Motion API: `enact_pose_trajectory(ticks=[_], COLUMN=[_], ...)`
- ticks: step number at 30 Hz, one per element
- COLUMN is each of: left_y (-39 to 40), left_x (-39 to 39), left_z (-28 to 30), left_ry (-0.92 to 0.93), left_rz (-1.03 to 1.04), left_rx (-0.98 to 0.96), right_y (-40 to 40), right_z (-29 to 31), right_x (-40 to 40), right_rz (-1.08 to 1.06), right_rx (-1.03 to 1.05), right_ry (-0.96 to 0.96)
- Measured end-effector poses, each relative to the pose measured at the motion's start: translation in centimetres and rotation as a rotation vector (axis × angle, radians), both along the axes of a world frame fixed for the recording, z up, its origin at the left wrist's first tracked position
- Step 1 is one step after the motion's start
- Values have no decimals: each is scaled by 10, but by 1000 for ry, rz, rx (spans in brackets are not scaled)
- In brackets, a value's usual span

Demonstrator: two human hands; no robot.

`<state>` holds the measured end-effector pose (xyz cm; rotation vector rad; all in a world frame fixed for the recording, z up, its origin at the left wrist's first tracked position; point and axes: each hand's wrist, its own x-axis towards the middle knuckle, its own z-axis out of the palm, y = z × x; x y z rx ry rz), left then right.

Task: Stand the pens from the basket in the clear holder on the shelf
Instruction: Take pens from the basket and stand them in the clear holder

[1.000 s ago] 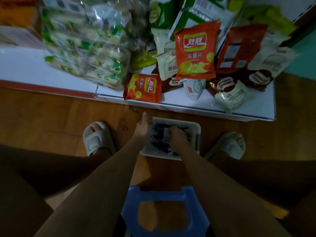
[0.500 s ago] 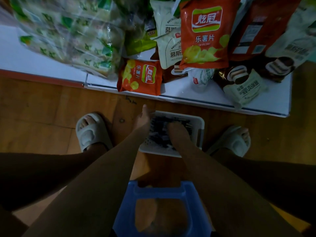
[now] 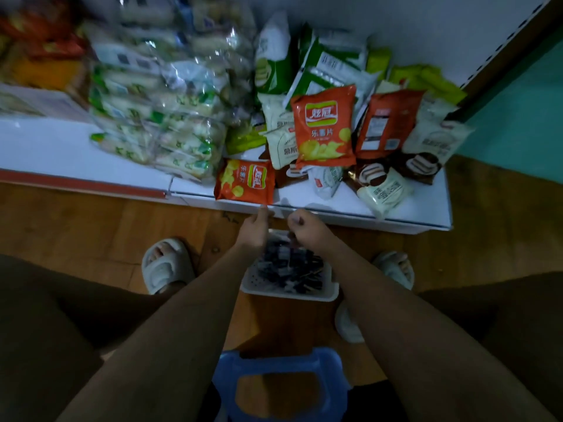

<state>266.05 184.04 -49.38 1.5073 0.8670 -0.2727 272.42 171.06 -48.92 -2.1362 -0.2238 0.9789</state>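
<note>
Pinching a dark pen (image 3: 292,239) above the basket (image 3: 289,295), the right hand (image 3: 306,228) should lift straight — left hand's (image 3: 254,229) grip is unclear.

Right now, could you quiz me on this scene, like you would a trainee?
1. True or false: the white basket of dark pens sits on the wooden floor, not on the shelf.
2. Which hand is raised above the basket with its fingers curled round something thin and dark? A) left hand B) right hand
3. Fill in: the small orange chip bag lies at the shelf's front ____.

Key: 1 true. 2 B, though whether it is a pen is too blurred to say. 3 edge.
</note>
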Motion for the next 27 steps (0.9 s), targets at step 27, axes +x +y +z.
enact_pose_trajectory(ticks=[27], left_y=[50], left_x=[32], left_z=[351], left_ry=[-963], left_rz=[152], left_rx=[307], right_y=[34], right_z=[398], right_x=[46], right_rz=[-49], right_rx=[619], right_ry=[-781])
